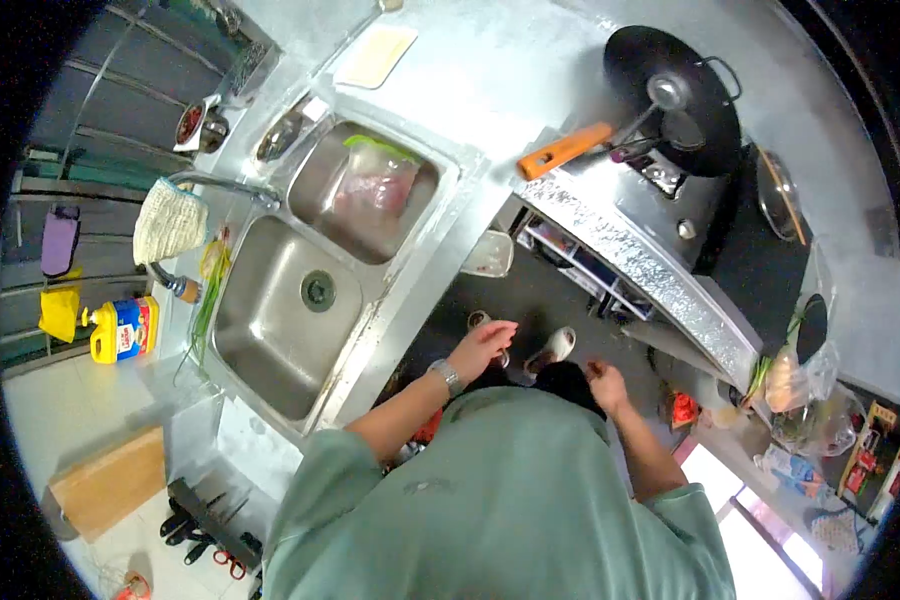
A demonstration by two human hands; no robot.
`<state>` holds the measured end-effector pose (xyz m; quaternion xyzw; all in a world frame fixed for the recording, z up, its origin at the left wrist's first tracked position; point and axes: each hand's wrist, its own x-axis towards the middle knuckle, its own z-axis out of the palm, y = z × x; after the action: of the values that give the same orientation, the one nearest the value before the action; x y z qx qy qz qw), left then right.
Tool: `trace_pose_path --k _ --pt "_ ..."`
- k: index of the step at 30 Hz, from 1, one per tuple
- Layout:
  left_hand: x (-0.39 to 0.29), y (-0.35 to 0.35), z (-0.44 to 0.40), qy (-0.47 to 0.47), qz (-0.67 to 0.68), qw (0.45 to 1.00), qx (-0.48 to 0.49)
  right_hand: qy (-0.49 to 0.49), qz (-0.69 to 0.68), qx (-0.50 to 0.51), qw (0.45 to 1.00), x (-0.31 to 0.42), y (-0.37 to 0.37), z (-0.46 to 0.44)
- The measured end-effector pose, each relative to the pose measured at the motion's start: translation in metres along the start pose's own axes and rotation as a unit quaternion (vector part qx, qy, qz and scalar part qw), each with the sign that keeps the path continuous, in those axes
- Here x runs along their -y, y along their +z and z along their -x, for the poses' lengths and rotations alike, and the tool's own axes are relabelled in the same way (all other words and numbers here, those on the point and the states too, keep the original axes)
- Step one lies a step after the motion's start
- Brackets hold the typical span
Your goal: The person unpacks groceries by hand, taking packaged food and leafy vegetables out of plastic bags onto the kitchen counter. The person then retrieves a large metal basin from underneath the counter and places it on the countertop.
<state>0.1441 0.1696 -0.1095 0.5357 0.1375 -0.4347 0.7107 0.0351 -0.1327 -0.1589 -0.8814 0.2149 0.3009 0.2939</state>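
My left hand (pixel 480 347), with a metal watch (pixel 447 377) at the wrist, is held in front of my body, over the floor near the sink counter. Its fingers stretch to the right, and nothing shows in them. On the other side, my right hand (pixel 606 386) hangs beside my dark trousers, fingers loosely bent, with no object visible in it. Neither hand touches the counter. To the left is a double sink; its upper basin (pixel 315 190) contains a clear bag (pixel 378 185) with a green seal and reddish contents. Its lower basin (pixel 260 320) has a drain.
A black wok (pixel 705 115) stands by the stove, with an orange-handled ladle (pixel 567 151) across its rim. Green onions (pixel 208 305) lie beside the sink near a yellow-and-blue bottle (pixel 125 330). A cutting board (pixel 110 483) and a knife rack (pixel 213 525) are at lower left.
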Motion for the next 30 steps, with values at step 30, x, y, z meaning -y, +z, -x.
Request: trace_pose_path --k 30 --pt "0.086 0.195 -0.011 0.186 -0.421 0.885 -0.075 -0.1 -0.219 -0.032 0.97 -0.238 -0.032 0.052"
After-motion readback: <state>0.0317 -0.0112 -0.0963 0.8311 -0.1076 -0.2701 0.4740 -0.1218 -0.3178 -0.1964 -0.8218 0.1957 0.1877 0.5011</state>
